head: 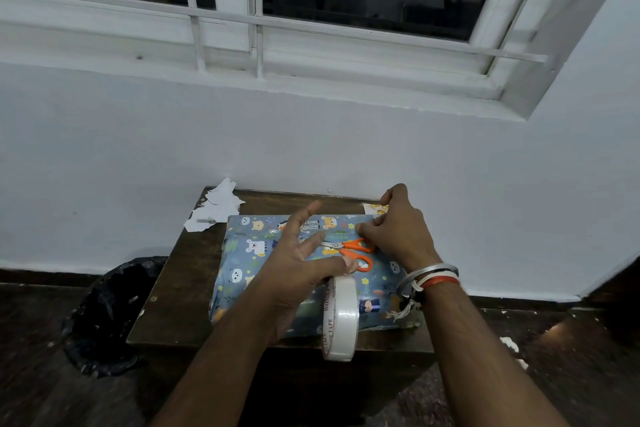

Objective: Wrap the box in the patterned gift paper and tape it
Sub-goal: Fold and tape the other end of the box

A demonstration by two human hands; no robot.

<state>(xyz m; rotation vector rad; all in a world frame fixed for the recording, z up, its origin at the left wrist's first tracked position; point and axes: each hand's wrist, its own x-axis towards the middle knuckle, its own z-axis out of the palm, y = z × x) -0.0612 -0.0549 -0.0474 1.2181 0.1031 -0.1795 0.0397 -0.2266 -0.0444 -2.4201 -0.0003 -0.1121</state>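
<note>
1. In the lower middle of the frame stands a small dark wooden table (166,305), set against a pale wall (311,142).
2. On the table lies the box (239,274), covered in blue gift paper (249,229) printed with bears and leaves. It takes up most of the tabletop.
3. On top of the box, right of its centre, lie orange-handled scissors (353,248), blades pointing to the left of the frame.
4. The left hand (298,267) is over the middle of the box. Its fingers are straight and spread wide apart. The forefinger points up and away, and the other fingers reach down towards the paper.
5. The left thumb is hooked through a white tape roll (341,317), which hangs upright at the near edge of the box.
6. The right hand (398,229) rests on the far right part of the box top. Its fingers are curled and bunched together, tips pinching at the gift paper just above the scissors. Whether a strip of tape lies under them cannot be told.
7. Bangles and threads (429,279) circle the right wrist.
8. At the table's far left corner sit torn white paper scraps (216,208).
9. At the far right corner lies a small printed scrap (375,208).
10. A black bin bag (110,312) stands on the floor at the left.
11. A white-barred window (256,10) fills the top of the frame.
</note>
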